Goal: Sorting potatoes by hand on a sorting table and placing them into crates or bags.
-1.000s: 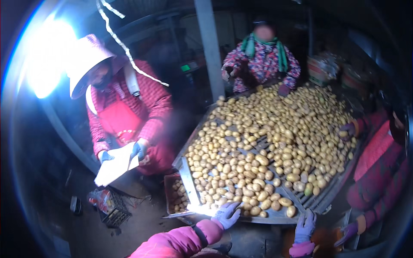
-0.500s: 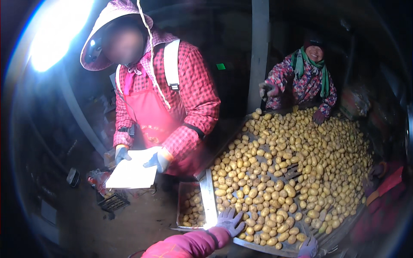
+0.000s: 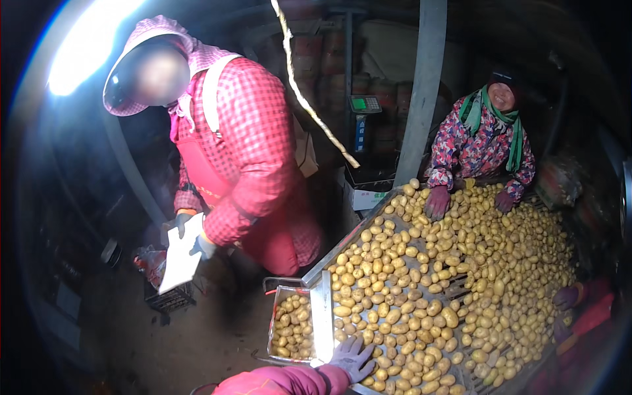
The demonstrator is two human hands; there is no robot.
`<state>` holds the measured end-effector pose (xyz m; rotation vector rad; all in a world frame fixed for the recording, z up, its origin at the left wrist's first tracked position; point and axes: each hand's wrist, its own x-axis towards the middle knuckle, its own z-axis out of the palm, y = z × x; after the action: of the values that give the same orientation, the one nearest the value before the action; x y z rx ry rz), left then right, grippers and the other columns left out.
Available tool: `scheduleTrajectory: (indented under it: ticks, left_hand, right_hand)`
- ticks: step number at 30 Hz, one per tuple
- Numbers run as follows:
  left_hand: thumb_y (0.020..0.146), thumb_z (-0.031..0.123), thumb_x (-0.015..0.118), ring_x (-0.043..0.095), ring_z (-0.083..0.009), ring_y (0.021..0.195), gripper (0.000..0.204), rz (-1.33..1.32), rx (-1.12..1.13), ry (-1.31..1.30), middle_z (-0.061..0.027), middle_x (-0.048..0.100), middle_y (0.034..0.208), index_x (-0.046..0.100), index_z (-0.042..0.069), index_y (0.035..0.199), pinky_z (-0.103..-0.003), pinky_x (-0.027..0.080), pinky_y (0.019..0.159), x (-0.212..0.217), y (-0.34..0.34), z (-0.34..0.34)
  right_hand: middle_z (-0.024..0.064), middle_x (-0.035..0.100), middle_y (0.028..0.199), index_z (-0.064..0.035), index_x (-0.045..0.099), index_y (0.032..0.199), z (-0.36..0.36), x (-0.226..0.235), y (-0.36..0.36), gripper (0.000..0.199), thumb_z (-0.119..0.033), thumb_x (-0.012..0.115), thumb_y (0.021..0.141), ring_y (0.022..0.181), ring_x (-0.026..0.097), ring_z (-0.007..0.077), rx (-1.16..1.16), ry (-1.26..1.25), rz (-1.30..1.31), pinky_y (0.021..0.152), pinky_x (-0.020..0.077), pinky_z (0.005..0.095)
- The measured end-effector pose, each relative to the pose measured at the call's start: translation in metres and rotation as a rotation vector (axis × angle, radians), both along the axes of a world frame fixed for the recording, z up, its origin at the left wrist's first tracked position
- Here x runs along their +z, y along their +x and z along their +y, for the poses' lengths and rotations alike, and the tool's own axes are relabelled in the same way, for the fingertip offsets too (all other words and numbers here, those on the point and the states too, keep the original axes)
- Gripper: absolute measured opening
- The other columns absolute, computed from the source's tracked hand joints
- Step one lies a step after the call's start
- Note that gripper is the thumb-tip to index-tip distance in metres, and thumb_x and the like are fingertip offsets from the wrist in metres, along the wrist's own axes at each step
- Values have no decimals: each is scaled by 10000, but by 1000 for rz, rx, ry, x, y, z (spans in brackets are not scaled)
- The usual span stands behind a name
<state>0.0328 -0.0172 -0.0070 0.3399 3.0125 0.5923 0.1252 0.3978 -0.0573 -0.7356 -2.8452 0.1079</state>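
My left hand, in a grey-blue glove with a pink sleeve, lies fingers spread on the potatoes at the near left corner of the metal sorting table. It holds nothing. Yellow potatoes cover the table in a thick layer. My right hand is out of the picture.
A small metal tray of potatoes hangs off the table's left edge. A person in a red checked jacket and apron stands at left holding white paper. Another person sorts at the far end. A third person's gloved hand reaches in from the right. A grey post stands behind.
The view has swung left and closer to the person with the paper. My left hand has stayed on the potatoes at the table corner; my right hand has left the picture.
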Motion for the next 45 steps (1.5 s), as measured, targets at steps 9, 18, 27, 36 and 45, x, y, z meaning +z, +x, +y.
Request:
scheduleTrajectory:
  ticks: [9, 18, 27, 36, 45]
  left_hand:
    - [897, 460, 467, 389, -459, 1238, 555, 75, -19, 65, -244, 453, 1292, 460, 110, 1328, -523, 309, 1031, 8, -1, -3]
    - [820, 326, 584, 433, -512, 1183, 555, 190, -18, -13, -304, 470, 1275, 517, 54, 1298, -564, 352, 992, -6, -4, 8]
    - [850, 365, 578, 334, -453, 1307, 590, 78, -42, -128, -261, 396, 1373, 463, 101, 1365, -541, 272, 1068, -13, -1, 2]
    - [841, 331, 592, 373, -456, 1283, 601, 101, -27, -149, -245, 426, 1365, 466, 92, 1378, -533, 292, 1060, -11, 2, 3]
    - [817, 360, 600, 379, -464, 1270, 572, 122, 5, -89, -272, 442, 1327, 513, 100, 1319, -546, 307, 1048, -11, 5, 1]
  right_hand:
    - [195, 648, 1054, -40, 645, 1117, 8, -9, 4, 395, -336, 443, 953, 1016, 578, 365, 145, 17, 62, 887, 462, 455]
    - [221, 619, 1043, -39, 625, 1085, -30, 32, 4, 242, -204, 561, 920, 958, 582, 397, 57, -67, 178, 821, 495, 443]
    - [221, 631, 1034, -18, 607, 1128, -37, 37, -8, 286, -219, 569, 928, 960, 609, 370, 36, -256, 281, 850, 487, 431]
    - [202, 623, 1021, -34, 600, 1130, -43, 69, -11, 308, -206, 601, 875, 934, 611, 359, 196, -246, 65, 826, 494, 428]
    - [200, 597, 1069, -83, 593, 1153, -58, 96, -92, 324, -224, 612, 862, 825, 618, 384, 612, -407, -361, 684, 515, 452]
